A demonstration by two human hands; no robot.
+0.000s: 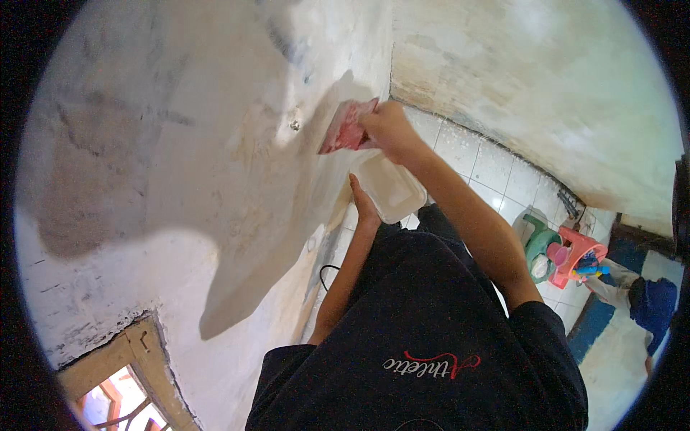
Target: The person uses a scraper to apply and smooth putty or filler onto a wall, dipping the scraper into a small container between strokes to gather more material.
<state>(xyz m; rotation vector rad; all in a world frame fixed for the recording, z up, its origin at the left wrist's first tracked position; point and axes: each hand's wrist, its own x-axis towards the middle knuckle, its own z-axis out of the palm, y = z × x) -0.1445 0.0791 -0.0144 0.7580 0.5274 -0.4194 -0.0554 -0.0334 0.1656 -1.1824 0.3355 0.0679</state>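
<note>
My right hand [388,129] is closed on a red-pink flat scraper [345,128] held at the pale, patchy plastered wall [180,144], where its shadow falls. Just below it, my left hand [365,202] grips the side of a white rectangular plastic container [388,188]; whatever lies inside it looks pale and is hard to make out. A small metal-looking fitting or mark [295,125] shows on the wall left of the scraper.
A second wall [525,72] meets this one above a white tiled floor [489,169]. Green [535,248] and pink [575,248] plastic items stand at the right near blue cloth [650,302]. A wooden-framed opening [133,345] is at lower left, and a black cable [325,276] loops low.
</note>
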